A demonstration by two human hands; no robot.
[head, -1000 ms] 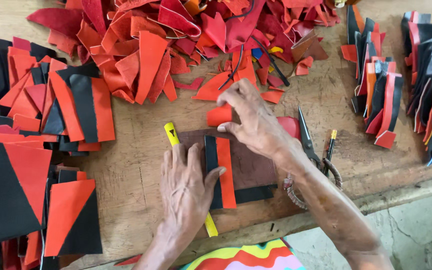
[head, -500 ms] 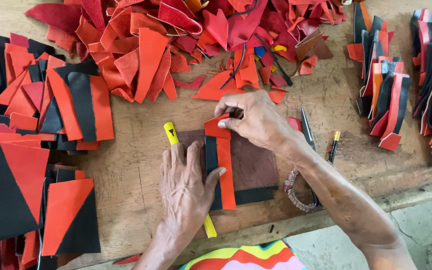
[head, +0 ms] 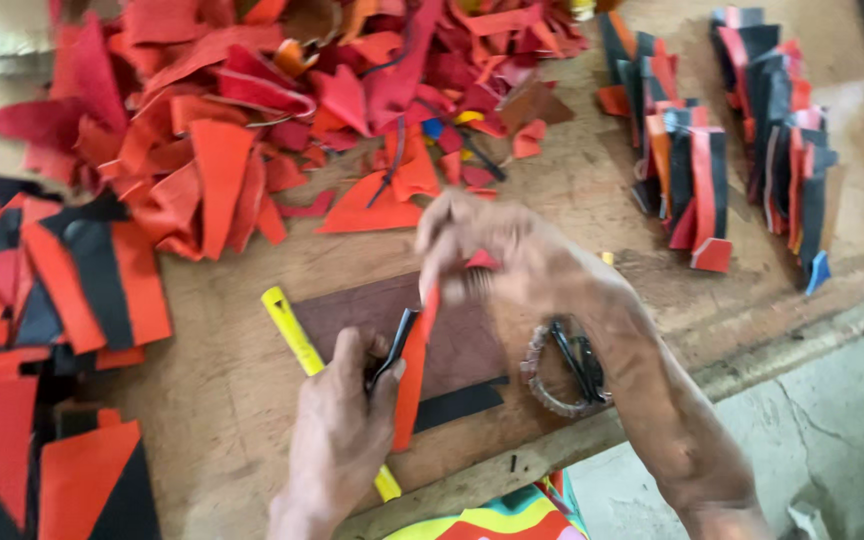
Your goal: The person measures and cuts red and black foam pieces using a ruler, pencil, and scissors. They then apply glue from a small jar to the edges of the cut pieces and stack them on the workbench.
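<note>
Near the front edge of the wooden surface we see a narrow piece made of an orange strip joined to a black strip, lifted and tilted on edge between both hands. Our left hand is closed on its lower part, thumb and fingers pinching the black side. Our right hand is blurred, but its fingers are curled shut around the upper end of the orange side, where a small red tip shows.

Under the piece lies a dark brown leather pad with a black band along its near edge. A yellow ruler lies slanted just left of the pad and passes under our left hand. Just right of the pad, beside our right forearm, rest black-handled scissors on a pale grey beaded ring.

Behind the hands spreads a loose heap of red and orange leather scraps. At the left lie flat stacks of orange and black joined pieces, with large orange and black triangles closer to us. At the right, two rows of similar pieces stand on edge, packed side by side. We see no containers or packages. A striped multicoloured cloth shows at the bottom edge.
</note>
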